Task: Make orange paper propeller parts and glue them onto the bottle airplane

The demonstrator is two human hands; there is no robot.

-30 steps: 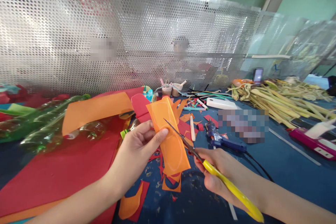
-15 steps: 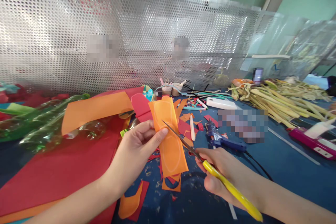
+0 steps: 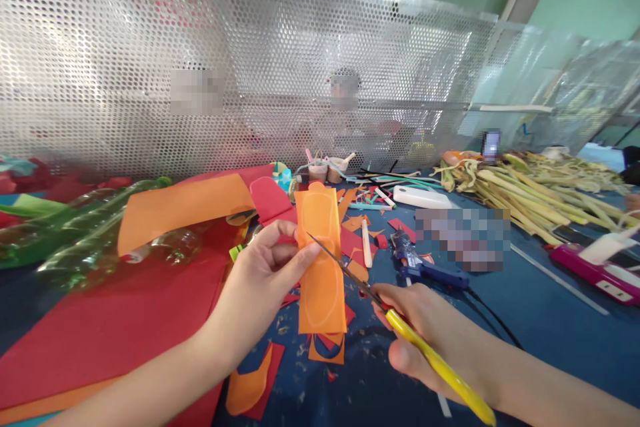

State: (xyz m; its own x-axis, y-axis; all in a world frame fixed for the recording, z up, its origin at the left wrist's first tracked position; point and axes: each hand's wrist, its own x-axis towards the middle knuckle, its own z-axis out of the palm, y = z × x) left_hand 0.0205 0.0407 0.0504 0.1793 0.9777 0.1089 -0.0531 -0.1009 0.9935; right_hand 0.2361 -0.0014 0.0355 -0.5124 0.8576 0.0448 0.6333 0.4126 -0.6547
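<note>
An orange paper strip (image 3: 323,293) with faint curved outlines drawn on it stands nearly upright in the middle of the head view. My left hand (image 3: 273,260) pinches its left edge between thumb and fingers. My right hand (image 3: 425,327) is closed around the yellow-handled scissors (image 3: 440,363), their dark blades pointing up and left. The blade tip lies over the strip, close to my left thumb. Orange and red cut scraps (image 3: 250,387) lie on the blue table below the strip.
Red sheets (image 3: 125,327), an orange sheet (image 3: 185,207) and green plastic bottles (image 3: 100,233) are on the left. A blue glue gun (image 3: 430,270), dried stalks (image 3: 520,200) and a magenta power strip (image 3: 595,273) are on the right. Behind stands a perforated panel (image 3: 280,67), with people visible through it.
The orange strip has turned so that it stands straighter, its lower end swinging left and its top shifting right. Both hands have barely moved.
</note>
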